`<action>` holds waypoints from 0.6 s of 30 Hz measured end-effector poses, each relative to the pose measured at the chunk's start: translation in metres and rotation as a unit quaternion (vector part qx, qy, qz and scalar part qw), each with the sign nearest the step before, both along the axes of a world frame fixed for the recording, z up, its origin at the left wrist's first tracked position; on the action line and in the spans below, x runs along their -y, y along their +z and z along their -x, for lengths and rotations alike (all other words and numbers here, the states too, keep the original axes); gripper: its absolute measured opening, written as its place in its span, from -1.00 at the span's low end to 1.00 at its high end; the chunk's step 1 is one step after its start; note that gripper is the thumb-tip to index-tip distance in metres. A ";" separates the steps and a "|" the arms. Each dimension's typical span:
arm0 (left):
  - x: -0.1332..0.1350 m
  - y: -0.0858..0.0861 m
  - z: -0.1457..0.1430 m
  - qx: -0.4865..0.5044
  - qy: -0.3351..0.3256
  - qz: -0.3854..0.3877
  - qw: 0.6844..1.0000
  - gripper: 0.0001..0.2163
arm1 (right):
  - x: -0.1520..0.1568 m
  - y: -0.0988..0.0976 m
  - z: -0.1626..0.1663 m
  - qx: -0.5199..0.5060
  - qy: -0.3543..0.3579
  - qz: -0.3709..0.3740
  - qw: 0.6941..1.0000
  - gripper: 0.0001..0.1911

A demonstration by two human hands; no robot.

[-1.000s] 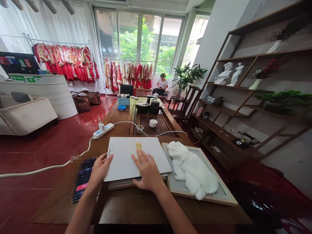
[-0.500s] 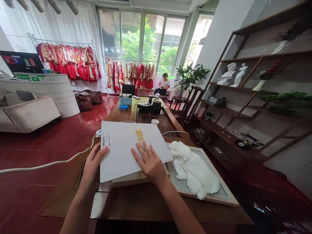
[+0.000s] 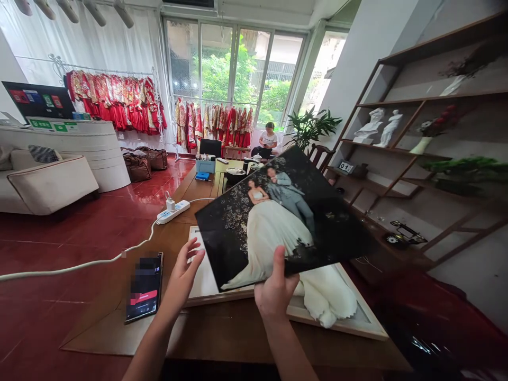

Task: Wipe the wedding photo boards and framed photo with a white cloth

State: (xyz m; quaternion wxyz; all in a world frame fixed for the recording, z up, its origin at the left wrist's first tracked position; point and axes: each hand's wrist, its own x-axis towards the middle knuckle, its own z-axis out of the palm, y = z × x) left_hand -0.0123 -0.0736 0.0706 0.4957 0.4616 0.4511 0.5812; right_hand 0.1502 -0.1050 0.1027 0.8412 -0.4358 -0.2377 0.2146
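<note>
A large dark wedding photo print (image 3: 278, 222), showing a couple, is tilted up above the table. My right hand (image 3: 275, 291) grips its lower edge, thumb on the picture side and fingers behind. My left hand (image 3: 186, 270) is just off the print's left edge, fingers apart and holding nothing. Beneath the print lies a pale frame or panel (image 3: 202, 280), mostly covered. To the right, a white cloth (image 3: 327, 296) lies crumpled on a wooden frame (image 3: 373, 325), partly hidden by the print.
A phone (image 3: 145, 288) lies left of my left forearm. A white power strip (image 3: 173, 211) with a plug and cable sits at the table's left edge. A blue box (image 3: 205, 165) and tea things stand farther back. Shelves (image 3: 397, 148) line the right; a person (image 3: 268, 140) sits by the window.
The print has been flipped from its white back to its picture side and raised to the right. My left hand has let go; my right hand now grips the lower edge.
</note>
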 end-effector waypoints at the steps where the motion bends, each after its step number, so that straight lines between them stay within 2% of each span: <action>1: 0.001 0.000 -0.003 0.043 -0.025 0.015 0.999 -0.47 | 0.001 0.002 0.002 -0.060 0.028 -0.007 0.998 -0.42; 4: 0.007 0.005 -0.013 0.179 -0.088 0.053 0.978 -0.47 | 0.004 0.002 0.006 -0.177 0.123 -0.004 0.977 -0.36; 7: 0.015 0.011 -0.019 0.230 -0.073 0.075 0.967 -0.48 | 0.006 -0.010 0.012 -0.239 0.176 0.010 0.955 -0.37; 12: 0.017 0.013 -0.016 0.215 -0.008 0.082 0.973 -0.45 | 0.004 -0.032 0.010 -0.275 0.243 0.022 0.930 -0.42; 18: -0.001 0.013 0.014 0.156 0.030 0.114 0.981 -0.57 | -0.006 -0.042 -0.044 -0.264 0.303 0.032 0.915 -0.60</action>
